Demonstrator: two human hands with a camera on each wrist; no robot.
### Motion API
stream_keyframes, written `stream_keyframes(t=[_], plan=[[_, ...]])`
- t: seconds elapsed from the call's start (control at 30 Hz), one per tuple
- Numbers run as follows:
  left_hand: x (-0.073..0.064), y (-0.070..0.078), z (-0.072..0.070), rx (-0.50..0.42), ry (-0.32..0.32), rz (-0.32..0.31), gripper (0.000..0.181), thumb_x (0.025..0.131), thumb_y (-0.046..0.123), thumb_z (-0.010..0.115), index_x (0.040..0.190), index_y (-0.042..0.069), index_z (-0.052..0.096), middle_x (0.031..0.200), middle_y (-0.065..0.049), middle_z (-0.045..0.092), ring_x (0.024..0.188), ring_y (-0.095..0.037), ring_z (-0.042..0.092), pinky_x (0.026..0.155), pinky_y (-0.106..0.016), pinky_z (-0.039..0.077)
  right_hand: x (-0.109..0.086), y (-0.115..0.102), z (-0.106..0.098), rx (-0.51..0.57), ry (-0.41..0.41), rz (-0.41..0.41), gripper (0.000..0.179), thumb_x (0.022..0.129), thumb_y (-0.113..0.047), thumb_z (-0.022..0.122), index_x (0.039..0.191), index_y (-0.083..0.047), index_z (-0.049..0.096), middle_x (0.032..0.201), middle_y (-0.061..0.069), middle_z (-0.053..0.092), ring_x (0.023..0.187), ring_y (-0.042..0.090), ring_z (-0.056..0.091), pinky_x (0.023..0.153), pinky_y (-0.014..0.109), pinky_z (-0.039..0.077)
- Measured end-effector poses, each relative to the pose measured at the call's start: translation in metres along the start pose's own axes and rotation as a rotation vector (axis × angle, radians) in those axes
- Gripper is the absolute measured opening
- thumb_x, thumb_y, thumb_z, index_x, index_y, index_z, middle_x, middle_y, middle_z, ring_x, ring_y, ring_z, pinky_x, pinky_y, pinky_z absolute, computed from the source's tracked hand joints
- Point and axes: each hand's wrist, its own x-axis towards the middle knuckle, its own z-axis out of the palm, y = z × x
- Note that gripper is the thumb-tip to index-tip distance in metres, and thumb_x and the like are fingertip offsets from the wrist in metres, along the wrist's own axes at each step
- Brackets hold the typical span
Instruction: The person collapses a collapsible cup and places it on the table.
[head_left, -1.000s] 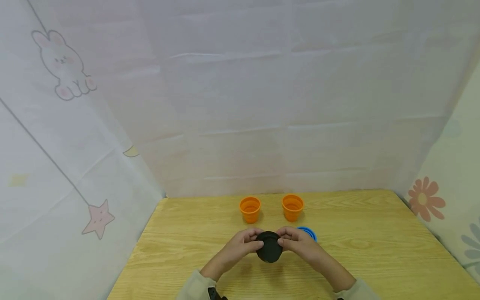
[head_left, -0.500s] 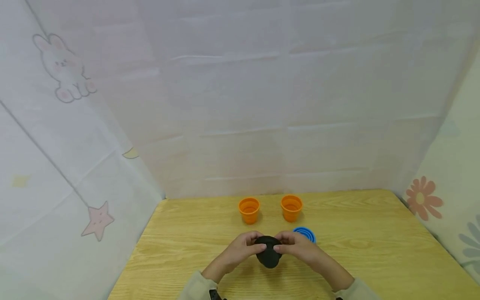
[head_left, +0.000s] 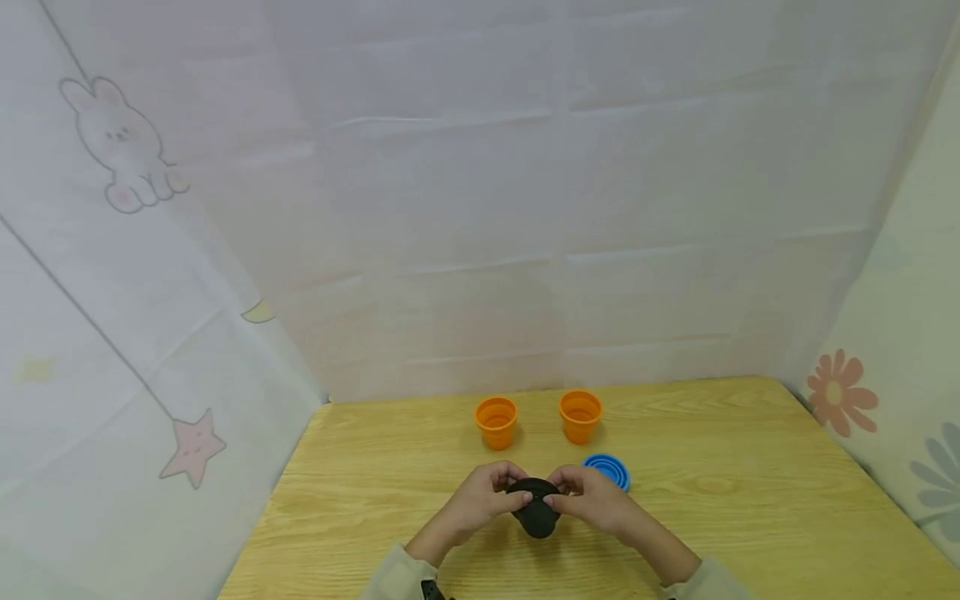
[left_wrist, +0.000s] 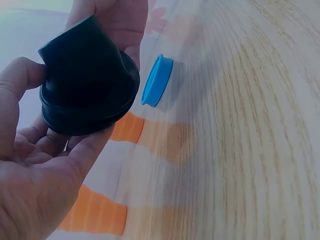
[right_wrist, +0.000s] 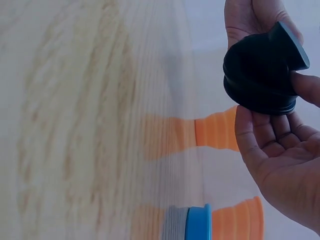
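Between both hands, above the near part of the table, is a black collapsible cup [head_left: 538, 518]. Its wall looks partly folded and bent to one side in the wrist views. My left hand [head_left: 482, 498] grips the cup's left side, thumb on the near face and fingers behind the rim. On the other side my right hand [head_left: 597, 500] pinches it the same way. Just behind the right hand lies a flat, collapsed blue cup [head_left: 609, 472], also visible in the left wrist view as a blue ring [left_wrist: 158, 81].
Two orange collapsible cups stand extended toward the back: the left orange cup [head_left: 497, 422] and the right orange cup [head_left: 581, 416]. A wooden table [head_left: 360, 483] lies beneath, with a pale printed cloth [head_left: 480, 208] hanging behind it.
The black cup has been tipped and its body squeezed in, so its near part looks narrower. Both thumbs have moved closer together across it. More of the blue cup shows.
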Motion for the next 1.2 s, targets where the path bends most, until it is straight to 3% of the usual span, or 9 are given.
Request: stream_keyframes(t=[0.33, 0.53, 0.7, 0.8, 1.0, 1.1, 1.2], plan=[[0.002, 0.0, 0.002, 0.03, 0.041, -0.001, 0.02, 0.094, 0.014, 0.072, 0.109, 0.001, 0.066, 0.097, -0.004, 0.068, 0.09, -0.018, 0.061, 0.073, -0.025, 0.053, 0.001, 0.003, -0.002, -0.109, 0.053, -0.052, 0.018, 0.098, -0.028, 0.068, 0.106, -0.013, 0.073, 0.093, 0.0, 0.068, 0.092, 0.019, 0.062, 0.078, 0.031, 0.051], [0.004, 0.0, 0.004, 0.108, 0.101, 0.04, 0.017, 0.094, 0.013, 0.072, 0.107, 0.004, 0.068, 0.093, -0.002, 0.069, 0.083, -0.016, 0.058, 0.068, -0.025, 0.051, 0.001, 0.003, -0.003, -0.201, 0.1, -0.102, 0.018, 0.099, -0.028, 0.066, 0.108, -0.015, 0.074, 0.091, -0.006, 0.07, 0.089, 0.011, 0.063, 0.078, 0.028, 0.052], [0.005, -0.001, 0.005, 0.149, 0.119, 0.055, 0.015, 0.096, 0.017, 0.071, 0.106, 0.006, 0.068, 0.091, -0.001, 0.07, 0.083, -0.016, 0.061, 0.07, -0.025, 0.05, 0.002, 0.001, -0.002, -0.229, 0.126, -0.135, 0.018, 0.1, -0.025, 0.066, 0.11, -0.012, 0.074, 0.089, -0.006, 0.07, 0.084, 0.008, 0.063, 0.071, 0.023, 0.055], [0.004, 0.0, 0.004, 0.087, 0.085, 0.043, 0.02, 0.1, 0.019, 0.066, 0.112, 0.003, 0.064, 0.094, -0.002, 0.069, 0.087, -0.016, 0.063, 0.076, -0.026, 0.052, 0.001, -0.001, -0.001, -0.241, 0.149, -0.176, 0.018, 0.1, -0.023, 0.066, 0.11, -0.01, 0.074, 0.089, -0.005, 0.07, 0.081, 0.006, 0.063, 0.066, 0.023, 0.057], [0.001, 0.001, 0.0, -0.108, -0.051, 0.021, 0.035, 0.099, 0.019, 0.066, 0.125, -0.001, 0.054, 0.107, -0.007, 0.071, 0.096, -0.015, 0.066, 0.085, -0.025, 0.053, -0.001, -0.006, 0.0, -0.26, 0.187, -0.203, 0.018, 0.1, -0.023, 0.067, 0.11, -0.011, 0.074, 0.09, -0.005, 0.07, 0.082, 0.005, 0.063, 0.067, 0.022, 0.057], [0.002, -0.002, -0.001, -0.153, -0.067, 0.024, 0.036, 0.098, 0.016, 0.067, 0.125, -0.002, 0.052, 0.111, -0.009, 0.072, 0.096, -0.014, 0.067, 0.085, -0.025, 0.054, -0.001, -0.007, 0.0, -0.231, 0.16, -0.189, 0.021, 0.101, -0.023, 0.065, 0.114, -0.009, 0.073, 0.096, -0.001, 0.072, 0.086, 0.007, 0.064, 0.07, 0.023, 0.058], [0.001, -0.002, -0.001, -0.175, -0.049, 0.028, 0.037, 0.097, 0.013, 0.069, 0.125, -0.003, 0.052, 0.111, -0.008, 0.071, 0.096, -0.013, 0.066, 0.085, -0.025, 0.054, -0.002, -0.007, -0.002, -0.135, 0.099, -0.168, 0.031, 0.104, -0.025, 0.059, 0.124, -0.004, 0.069, 0.11, 0.008, 0.072, 0.094, 0.012, 0.069, 0.078, 0.03, 0.061]])
